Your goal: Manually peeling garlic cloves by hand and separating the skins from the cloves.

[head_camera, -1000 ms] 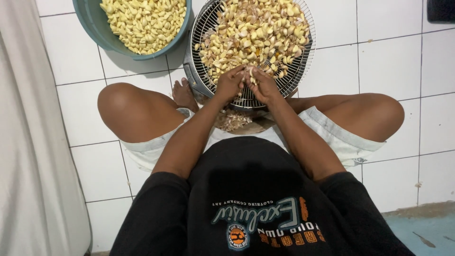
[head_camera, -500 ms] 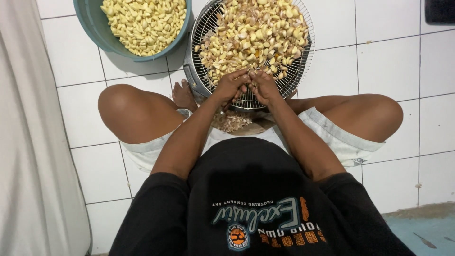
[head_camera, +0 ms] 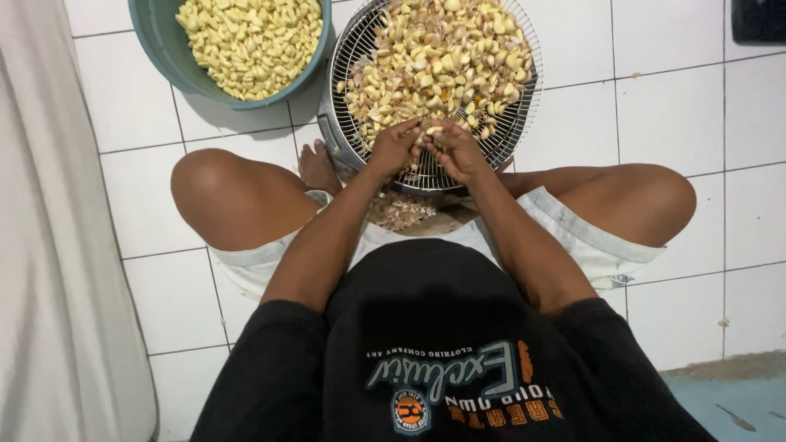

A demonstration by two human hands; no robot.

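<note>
Posture: the person sits cross-legged on the white tiled floor [head_camera: 679, 106], knees spread, arms reaching forward between them.
Left hand: the left hand [head_camera: 394, 147] is curled at the near rim of the wire basket, fingers pinched around a garlic clove [head_camera: 433, 130] held between both hands.
Right hand: the right hand [head_camera: 458, 151] is likewise closed to a pinch, fingertips touching the same clove from the other side; neither hand is spread open.
Clove in hand: it sits at the meeting point of the two hands, just above the basket's near edge, too small to tell how much skin remains.
Wire basket: the round wire basket [head_camera: 516, 131] holds a heap of unpeeled garlic cloves [head_camera: 442, 57] with pale, papery skins.
Teal basin: the teal basin [head_camera: 160, 45], just beside the basket on the left, holds peeled yellow cloves [head_camera: 250, 37].
Skins: a small pile of garlic skins [head_camera: 397, 211] lies on the floor between the legs, below the hands.
Change: compared with a second ago, the hands sit in the same spot with only the fingers shifting slightly; both heaps look the same.
Meaning: judging by this, the fingers are working one clove.
</note>
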